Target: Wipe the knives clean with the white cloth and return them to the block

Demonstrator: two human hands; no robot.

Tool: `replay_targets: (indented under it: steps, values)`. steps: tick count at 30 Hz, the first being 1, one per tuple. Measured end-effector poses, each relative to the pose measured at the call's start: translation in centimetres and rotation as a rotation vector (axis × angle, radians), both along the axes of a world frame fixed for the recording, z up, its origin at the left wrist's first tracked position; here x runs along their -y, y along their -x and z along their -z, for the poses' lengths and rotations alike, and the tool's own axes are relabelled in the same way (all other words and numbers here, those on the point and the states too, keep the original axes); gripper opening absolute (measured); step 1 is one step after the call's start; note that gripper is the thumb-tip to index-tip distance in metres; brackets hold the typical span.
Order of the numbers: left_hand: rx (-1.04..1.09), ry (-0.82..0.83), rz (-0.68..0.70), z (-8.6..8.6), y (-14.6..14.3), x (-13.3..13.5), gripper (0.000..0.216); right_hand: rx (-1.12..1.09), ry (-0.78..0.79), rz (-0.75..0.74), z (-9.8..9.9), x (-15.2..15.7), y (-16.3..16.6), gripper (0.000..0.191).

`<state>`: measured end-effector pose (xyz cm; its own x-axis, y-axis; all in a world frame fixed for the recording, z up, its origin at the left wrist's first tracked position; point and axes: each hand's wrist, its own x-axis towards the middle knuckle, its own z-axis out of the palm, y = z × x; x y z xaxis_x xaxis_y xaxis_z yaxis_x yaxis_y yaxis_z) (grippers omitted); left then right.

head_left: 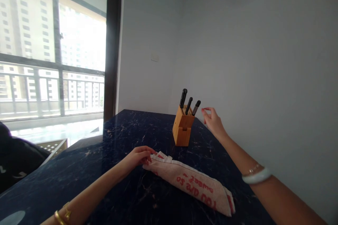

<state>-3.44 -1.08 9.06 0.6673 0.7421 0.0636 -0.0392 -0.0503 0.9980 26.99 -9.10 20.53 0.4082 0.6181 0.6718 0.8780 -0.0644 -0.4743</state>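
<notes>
In the head view the risk, as I judge it, lies with the right hand (213,120). It hangs in the air just right of the knife block (182,130), level with the rightmost knife handle (196,106), and a careless brush sideways could tip the block or catch a blade on its slot. The block stands upright on the far part of the dark surface (79,175), close to the wall (264,59), so there is little room on that side. The cloth (190,182) lies rolled and slanting from centre to near right, well apart from the block, and a tug at one end could unroll it.

The right arm stretches forward from the near right, wrist raised; the fingers are loose and spread, thumb near forefinger, holding nothing and touching no handle. The left hand (137,156) lies palm down at the cloth's left end with its arm low across the surface; its fingers curl onto the edge, but I cannot tell whether they pinch it or only press.
</notes>
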Motion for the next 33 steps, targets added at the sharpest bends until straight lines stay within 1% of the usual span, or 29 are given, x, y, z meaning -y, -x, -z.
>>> replay_targets:
  steps: [3,4,5,7,10,14,18,20,21,24,26,27,28,29,32,33]
  values:
    - [-0.142,-0.255,-0.114,0.7,-0.3,-1.2,0.017,0.105,0.419,-0.125,4.2,3.8,0.2,0.033]
    - [-0.169,-0.331,-0.137,0.8,-0.3,-1.5,0.018,0.121,0.522,-0.143,5.5,5.0,0.3,0.028]
    - [-0.186,-0.393,-0.151,0.9,-0.3,-1.7,0.02,0.126,0.592,-0.143,6.6,6.1,0.3,0.024]
    - [-0.212,-0.473,-0.155,0.9,-0.2,-2.0,0.022,0.145,0.669,-0.146,8.4,8.1,0.3,0.023]
    - [-0.28,-0.574,-0.117,0.9,-0.2,-2.3,0.022,0.18,0.736,-0.175,9.9,10.0,0.2,0.022]
    - [-0.423,-0.744,-0.094,0.7,-0.7,-3.0,0.015,0.215,0.753,-0.141,10.3,11.0,0.4,0.011]
    - [-0.463,-0.792,-0.075,-0.3,-1.7,-3.8,0.008,0.23,0.732,-0.085,10.2,11.4,0.5,0.008]
    - [-0.465,-0.818,-0.094,-0.8,-2.3,-3.8,0.008,0.206,0.74,-0.072,10.1,11.6,0.3,0.008]
    - [-0.467,-0.832,-0.119,-1.0,-2.6,-3.7,0.009,0.182,0.746,-0.065,10.1,11.7,0.1,0.011]
    - [-0.487,-0.878,-0.219,-1.0,-3.2,-3.0,0.013,0.063,0.806,-0.057,10.2,12.0,-0.8,0.029]
    - [-0.529,-0.941,-0.262,-1.0,-3.5,-2.1,0.018,-0.039,0.858,-0.095,10.5,12.2,-1.4,0.035]
    - [-0.551,-0.98,-0.255,-1.0,-3.5,-1.6,0.02,-0.092,0.873,-0.127,10.6,12.2,-1.7,0.036]
    - [-0.564,-1.013,-0.229,-1.0,-3.5,-1.0,0.02,-0.144,0.88,-0.164,10.8,12.2,-2.0,0.037]
    - [-0.566,-1.034,-0.174,-1.1,-3.6,-0.3,0.021,-0.196,0.885,-0.199,10.9,12.2,-2.1,0.037]
    - [-0.512,-1.067,0.043,-1.1,-3.8,2.2,0.031,-0.338,0.906,-0.247,11.2,12.0,-2.1,0.034]
    - [-0.493,-1.095,0.094,-1.0,-3.9,3.1,0.034,-0.377,0.906,-0.248,11.3,12.0,-2.0,0.033]
